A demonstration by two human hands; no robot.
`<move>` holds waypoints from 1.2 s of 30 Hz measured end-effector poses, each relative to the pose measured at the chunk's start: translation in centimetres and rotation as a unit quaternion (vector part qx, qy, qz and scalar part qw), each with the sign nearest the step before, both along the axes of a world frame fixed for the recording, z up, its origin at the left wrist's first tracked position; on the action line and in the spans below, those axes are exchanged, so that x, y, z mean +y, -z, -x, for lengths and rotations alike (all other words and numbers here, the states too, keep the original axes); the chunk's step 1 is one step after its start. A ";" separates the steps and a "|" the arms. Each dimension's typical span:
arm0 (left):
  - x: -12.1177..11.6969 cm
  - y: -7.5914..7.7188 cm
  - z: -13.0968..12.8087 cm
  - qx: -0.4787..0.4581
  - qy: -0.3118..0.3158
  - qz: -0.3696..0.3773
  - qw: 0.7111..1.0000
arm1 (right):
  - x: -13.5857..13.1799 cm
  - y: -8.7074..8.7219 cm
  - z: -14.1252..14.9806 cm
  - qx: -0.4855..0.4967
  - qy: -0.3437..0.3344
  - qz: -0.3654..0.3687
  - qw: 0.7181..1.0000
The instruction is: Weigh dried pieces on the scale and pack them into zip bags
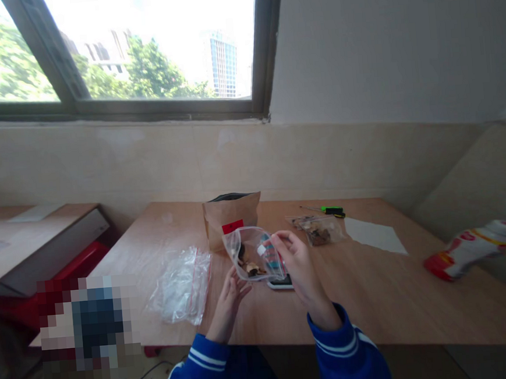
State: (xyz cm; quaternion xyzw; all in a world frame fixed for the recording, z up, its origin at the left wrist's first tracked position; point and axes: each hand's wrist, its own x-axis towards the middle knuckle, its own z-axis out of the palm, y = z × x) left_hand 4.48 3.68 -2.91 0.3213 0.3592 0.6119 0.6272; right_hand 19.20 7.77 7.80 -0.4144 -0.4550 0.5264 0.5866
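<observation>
The right hand [301,261] has its fingers clamped on the edge of a clear zip-top bag [250,254] of dried pieces, held up above a phone [281,283] on the wooden counter [376,302]. The left hand [227,303], fingers apart, sits just below the bag, near a flattened plastic bag [182,285].

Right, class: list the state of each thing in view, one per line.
Clear zip bag: held up, brown pieces inside.
Right hand: gripping that bag.
Left hand: open beneath it.
Crumpled zip bag: lying flat.
Paper pouch: upright.
Small zip bag: flat, brown pieces inside.
Bottle: on its side.
</observation>
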 end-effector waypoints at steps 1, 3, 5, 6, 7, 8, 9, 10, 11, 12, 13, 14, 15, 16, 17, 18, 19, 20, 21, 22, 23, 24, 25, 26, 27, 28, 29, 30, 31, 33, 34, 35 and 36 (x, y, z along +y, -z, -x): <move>0.3 0.2 0.0 -0.033 0.010 -0.009 0.999 | 0.4 0.2 0.2 -0.011 -0.036 0.008 0.999; 0.8 0.2 0.1 -0.069 0.013 -0.014 0.997 | 1.3 0.7 0.4 -0.069 -0.072 -0.002 0.995; 1.1 0.1 0.4 -0.075 0.002 0.006 0.997 | 2.0 1.0 0.4 -0.174 -0.025 -0.060 0.983; 1.2 0.1 0.5 -0.071 -0.009 0.019 0.997 | 2.3 1.0 0.4 -0.231 0.019 -0.104 0.967; 1.3 0.2 0.6 -0.065 -0.022 0.029 0.997 | 2.4 1.1 0.4 -0.283 0.054 -0.151 0.946; 1.4 0.3 0.7 -0.060 -0.034 0.035 0.997 | 2.5 1.1 0.5 -0.322 0.069 -0.191 0.925; 1.5 0.5 0.8 -0.059 -0.045 0.039 0.996 | 2.6 1.2 0.7 -0.349 0.057 -0.218 0.910; 1.5 0.6 0.8 -0.060 -0.054 0.041 0.996 | 2.6 1.3 0.9 -0.365 0.021 -0.229 0.902; 1.6 0.8 0.8 -0.060 -0.061 0.042 0.995 | 2.6 1.4 1.2 -0.375 -0.026 -0.222 0.900; 1.6 0.9 0.9 -0.060 -0.065 0.040 0.995 | 2.6 1.7 1.5 -0.382 -0.072 -0.202 0.899; 1.6 1.1 0.9 -0.058 -0.069 0.037 0.995 | 2.7 1.9 1.7 -0.386 -0.108 -0.175 0.899; 1.5 1.2 0.9 -0.054 -0.071 0.032 0.995 | 2.8 2.2 2.0 -0.388 -0.136 -0.148 0.899; 1.5 1.4 1.0 -0.050 -0.072 0.029 0.996 | 3.0 2.5 2.2 -0.388 -0.159 -0.129 0.899; 1.6 1.6 1.0 -0.046 -0.072 0.027 0.996 | 3.2 2.8 2.4 -0.386 -0.180 -0.120 0.897; 1.6 1.9 1.0 -0.045 -0.072 0.029 0.996 | 3.4 3.0 2.6 -0.384 -0.203 -0.121 0.892; 1.6 2.2 1.0 -0.044 -0.072 0.033 0.996 | 3.6 3.2 2.8 -0.384 -0.229 -0.129 0.885; 1.7 2.5 1.0 -0.043 -0.073 0.037 0.996 | 3.9 3.4 3.0 -0.386 -0.254 -0.141 0.876; 1.8 2.7 1.0 -0.042 -0.075 0.040 0.995 | 4.2 3.5 3.1 -0.389 -0.274 -0.153 0.866; 1.8 3.0 1.0 -0.041 -0.079 0.042 0.995 | 4.5 3.6 3.3 -0.394 -0.288 -0.160 0.858; 1.9 3.2 1.0 -0.038 -0.083 0.042 0.995 | 4.8 3.8 3.4 -0.397 -0.298 -0.160 0.853; 1.9 3.3 1.0 -0.036 -0.085 0.041 0.995 | 5.2 3.9 3.5 -0.400 -0.302 -0.154 0.852; 1.9 3.3 1.0 -0.033 -0.087 0.040 0.995 | 5.5 3.9 3.6 -0.401 -0.301 -0.145 0.853; 1.9 3.2 1.0 -0.032 -0.089 0.038 0.995 | 5.7 4.0 3.6 -0.402 -0.296 -0.137 0.855; 1.9 3.0 1.0 -0.031 -0.090 0.038 0.995 | 5.9 4.1 3.6 -0.405 -0.288 -0.134 0.857; 1.8 2.8 1.0 -0.033 -0.089 0.038 0.995 | 6.1 4.1 3.5 -0.408 -0.278 -0.136 0.859; 1.7 2.6 1.0 -0.036 -0.086 0.041 0.995 | 6.2 4.1 3.5 -0.412 -0.265 -0.142 0.860; 1.7 2.4 1.0 -0.040 -0.081 0.045 0.995 | 6.2 4.0 3.4 -0.414 -0.249 -0.148 0.863; 1.6 2.2 1.1 -0.044 -0.076 0.049 0.995 | 6.2 3.9 3.3 -0.411 -0.233 -0.152 0.868; 1.5 2.1 1.1 -0.047 -0.072 0.053 0.995 | 6.2 3.8 3.2 -0.403 -0.218 -0.152 0.876; 1.4 1.9 1.2 -0.052 -0.075 0.056 0.994 | 6.2 3.3 2.8 -0.370 -0.190 -0.145 0.898; 1.3 1.9 1.3 -0.053 -0.078 0.056 0.994 | 6.2 3.0 2.6 -0.353 -0.182 -0.143 0.907; 1.3 1.9 1.4 -0.055 -0.080 0.056 0.994 | 6.3 2.6 2.3 -0.338 -0.178 -0.142 0.913; 1.3 2.0 1.5 -0.057 -0.081 0.056 0.994 | 6.4 2.1 2.0 -0.327 -0.179 -0.142 0.917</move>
